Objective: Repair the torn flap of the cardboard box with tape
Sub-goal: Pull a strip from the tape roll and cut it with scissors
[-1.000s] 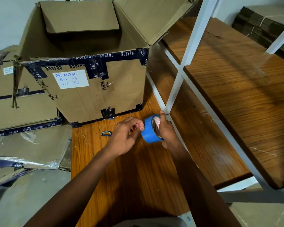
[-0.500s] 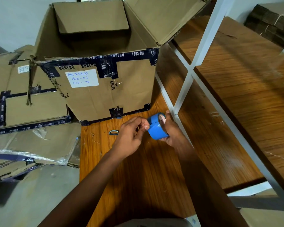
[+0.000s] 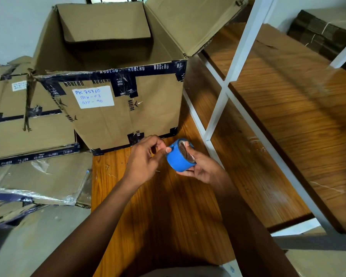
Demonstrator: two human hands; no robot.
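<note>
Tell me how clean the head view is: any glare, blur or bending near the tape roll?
Head view: the tape roll and both hands are sharp, lit from the far side; glare streaks the right shelf board; wide-angle bending tilts the white posts; the forearms at the bottom lie in shadow.

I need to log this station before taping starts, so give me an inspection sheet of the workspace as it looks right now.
Surface: wooden table, scuffed, bare in front of the box.
Job's things: open cardboard box standing on the table, white handwritten label, dark printed tape on its edges; blue tape roll held above the table.
Clutter: flattened cardboard boxes stacked at left.
Grippers: right hand grips the roll; left hand pinches at the roll's edge.
Cables: nothing seen.
Surroundings: white metal shelf frame with wooden shelves at right; bundled cardboard on the upper shelf.
</note>
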